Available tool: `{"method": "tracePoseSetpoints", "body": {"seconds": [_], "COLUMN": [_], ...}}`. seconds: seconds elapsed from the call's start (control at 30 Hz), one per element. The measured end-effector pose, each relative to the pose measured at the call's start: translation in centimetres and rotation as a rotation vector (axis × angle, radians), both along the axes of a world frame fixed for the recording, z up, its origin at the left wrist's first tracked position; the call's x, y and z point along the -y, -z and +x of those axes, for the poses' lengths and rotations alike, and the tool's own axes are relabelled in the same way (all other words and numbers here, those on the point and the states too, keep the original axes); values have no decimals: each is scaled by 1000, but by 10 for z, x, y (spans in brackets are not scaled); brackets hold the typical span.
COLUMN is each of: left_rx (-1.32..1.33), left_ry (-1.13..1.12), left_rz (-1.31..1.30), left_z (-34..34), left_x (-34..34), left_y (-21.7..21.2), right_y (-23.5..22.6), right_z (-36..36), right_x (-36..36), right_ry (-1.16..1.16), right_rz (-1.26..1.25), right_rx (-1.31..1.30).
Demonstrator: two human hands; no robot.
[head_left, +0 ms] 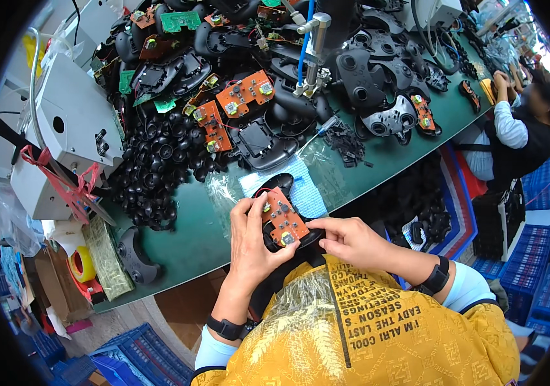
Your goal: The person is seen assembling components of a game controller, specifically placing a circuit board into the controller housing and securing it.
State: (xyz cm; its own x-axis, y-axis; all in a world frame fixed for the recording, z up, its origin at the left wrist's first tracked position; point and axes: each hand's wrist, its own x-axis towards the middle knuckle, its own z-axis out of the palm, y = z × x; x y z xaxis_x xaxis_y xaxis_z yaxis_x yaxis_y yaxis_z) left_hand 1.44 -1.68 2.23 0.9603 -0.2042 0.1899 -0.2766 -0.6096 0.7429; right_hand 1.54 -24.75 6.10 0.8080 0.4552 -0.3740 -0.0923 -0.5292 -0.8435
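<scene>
An orange-brown circuit board (282, 215) with small yellow-green parts lies over a black game controller shell (282, 182) near the table's front edge. My left hand (252, 238) grips the board from the left, fingers along its upper edge and thumb at its lower corner. From the right, my right hand (349, 239) reaches in with the index finger stretched to the board's right side. Its thumb is apart from that finger, beside the shell, and the remaining fingers are curled. Beneath the shell is a light blue cloth (307, 193). A red wire shows by my left fingers.
Black thumbstick caps (159, 154) are heaped left of the cloth; controller shells (378, 77) and boards pile up behind. A screwdriver (320, 134) lies near small black parts (347, 145). A metal fixture (313, 51) rises at the back. Another person (526, 122) sits at right.
</scene>
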Motion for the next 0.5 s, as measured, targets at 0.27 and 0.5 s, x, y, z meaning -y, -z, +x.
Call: {"method": "tracePoseSetpoints", "body": {"seconds": [0.27,0.5], "left_rx": [-16,-29], "left_ry": [3,-9], "left_rz": [16,36], "left_z": [-2,-3], "left_x": [-1,0], "left_y": [1,-1], "right_y": [4,7], "right_z": [-1,1], "right_x": [9,18], "right_ry": [76,-15], "right_rz": [382,475], "right_rx": [-451,-701]}}
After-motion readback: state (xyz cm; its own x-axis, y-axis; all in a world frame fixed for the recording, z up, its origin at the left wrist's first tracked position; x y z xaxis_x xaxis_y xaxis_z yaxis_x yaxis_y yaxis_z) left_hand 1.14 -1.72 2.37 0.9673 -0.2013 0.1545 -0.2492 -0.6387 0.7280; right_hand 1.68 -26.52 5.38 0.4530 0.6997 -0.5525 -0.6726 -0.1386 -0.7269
